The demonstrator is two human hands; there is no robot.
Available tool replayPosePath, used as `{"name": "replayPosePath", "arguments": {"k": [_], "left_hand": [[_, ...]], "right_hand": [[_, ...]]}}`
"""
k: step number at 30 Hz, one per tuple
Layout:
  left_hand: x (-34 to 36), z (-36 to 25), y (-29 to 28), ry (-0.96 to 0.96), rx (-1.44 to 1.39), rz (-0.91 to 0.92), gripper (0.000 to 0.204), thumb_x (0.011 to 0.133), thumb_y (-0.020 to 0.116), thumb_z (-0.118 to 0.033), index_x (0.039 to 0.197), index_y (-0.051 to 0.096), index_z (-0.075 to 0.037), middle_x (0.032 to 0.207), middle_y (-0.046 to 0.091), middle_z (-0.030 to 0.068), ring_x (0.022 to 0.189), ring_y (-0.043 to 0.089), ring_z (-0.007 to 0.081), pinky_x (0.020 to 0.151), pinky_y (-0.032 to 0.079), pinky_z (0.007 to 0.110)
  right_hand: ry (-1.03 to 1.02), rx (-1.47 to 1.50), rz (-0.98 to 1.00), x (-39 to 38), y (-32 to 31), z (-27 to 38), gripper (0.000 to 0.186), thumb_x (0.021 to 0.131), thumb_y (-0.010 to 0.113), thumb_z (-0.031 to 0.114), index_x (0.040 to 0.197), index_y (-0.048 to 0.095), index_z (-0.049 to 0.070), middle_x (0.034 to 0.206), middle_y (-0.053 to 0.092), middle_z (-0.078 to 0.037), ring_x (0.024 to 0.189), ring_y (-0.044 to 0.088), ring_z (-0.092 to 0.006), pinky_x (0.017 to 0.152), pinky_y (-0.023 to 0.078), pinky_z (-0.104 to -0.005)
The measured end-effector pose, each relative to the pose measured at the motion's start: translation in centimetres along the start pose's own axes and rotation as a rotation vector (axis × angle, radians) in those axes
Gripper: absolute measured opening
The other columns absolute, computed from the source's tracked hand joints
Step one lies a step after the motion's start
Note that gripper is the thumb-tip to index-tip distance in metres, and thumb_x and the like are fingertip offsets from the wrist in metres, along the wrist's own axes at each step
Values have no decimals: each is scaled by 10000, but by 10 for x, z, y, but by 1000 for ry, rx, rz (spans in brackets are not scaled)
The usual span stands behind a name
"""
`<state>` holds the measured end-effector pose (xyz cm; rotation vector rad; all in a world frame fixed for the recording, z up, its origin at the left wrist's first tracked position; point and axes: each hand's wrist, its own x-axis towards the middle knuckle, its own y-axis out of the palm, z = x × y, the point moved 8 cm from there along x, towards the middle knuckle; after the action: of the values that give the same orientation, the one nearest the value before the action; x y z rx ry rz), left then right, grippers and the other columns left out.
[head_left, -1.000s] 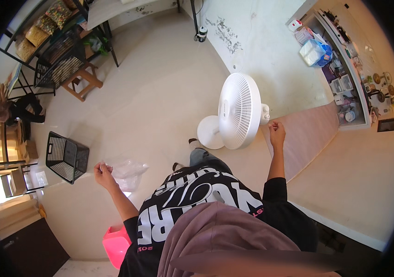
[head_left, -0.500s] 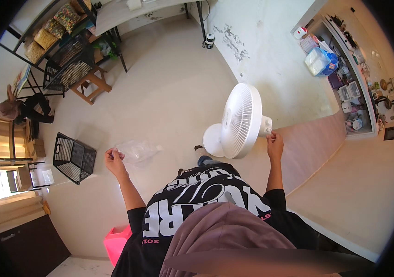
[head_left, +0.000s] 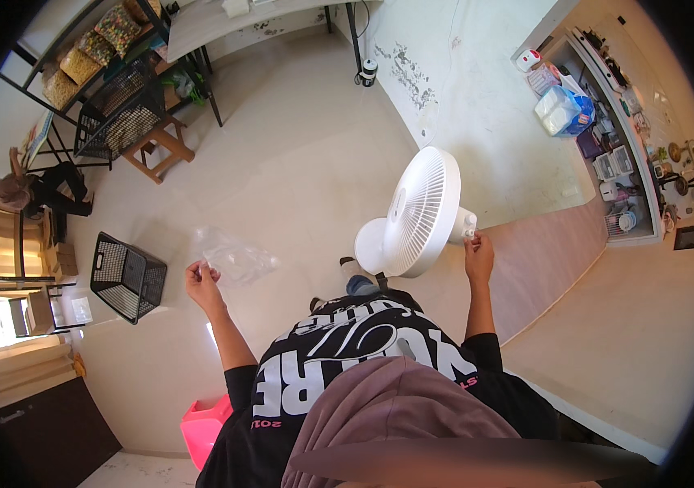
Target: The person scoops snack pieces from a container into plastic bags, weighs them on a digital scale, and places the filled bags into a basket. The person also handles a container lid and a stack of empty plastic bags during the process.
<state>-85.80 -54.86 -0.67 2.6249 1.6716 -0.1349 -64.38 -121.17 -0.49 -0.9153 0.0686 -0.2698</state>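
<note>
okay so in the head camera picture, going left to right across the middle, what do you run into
Black wire basket → left hand holding a clear plastic bag → white fan → right hand at the fan's back → shelf crowded with small items on the far right.

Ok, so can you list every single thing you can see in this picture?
Fan: one, white, standing on the floor ahead, right hand on its back.
Plastic bag: one, clear, in the left hand.
Wire basket: one, black, on the floor at left.
Wooden stool: one, brown, beside the shelves.
Metal shelves: black, upper left, holding filled bags.
Pink bin: one, bottom left.
Counter shelf: at right, crowded with small items.
Left hand: pinching the bag.
Right hand: on the fan.
</note>
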Motion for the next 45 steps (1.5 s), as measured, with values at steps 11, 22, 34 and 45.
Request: {"name": "replayPosePath", "arguments": {"k": [11,22,34,45], "left_hand": [[1,2,-5,2,38,-13,82,908,600,-89,921,560,-19,734,530,21,631,522,82,570,505,232],[11,2,-5,-5,19,12,65,902,592,-62,928,560,-12,734,539,32,634,534,93,577,510,237],[23,-38,9,-10,-2,149,97,899,582,-66,985,569,-22,753,556,48,601,559,100,531,536,252],[53,-94,38,-4,-168,265,96,932,546,-98,975,529,-14,755,542,43,583,566,102,525,540,258]], "right_hand": [[28,-53,-10,3,5,6,310,849,670,223,1092,603,42,899,625,-111,778,611,-260,729,477,-375],[-36,-252,-166,-6,-7,14,330,832,695,228,1084,601,38,966,565,-116,801,590,-248,722,471,-374],[-348,261,-249,-61,-54,258,254,869,625,53,1120,597,34,1018,528,-86,718,521,-151,674,454,-288],[-349,322,1106,-154,293,343,521,860,685,357,1222,528,16,1042,608,-108,910,579,-153,773,488,-291]]}}
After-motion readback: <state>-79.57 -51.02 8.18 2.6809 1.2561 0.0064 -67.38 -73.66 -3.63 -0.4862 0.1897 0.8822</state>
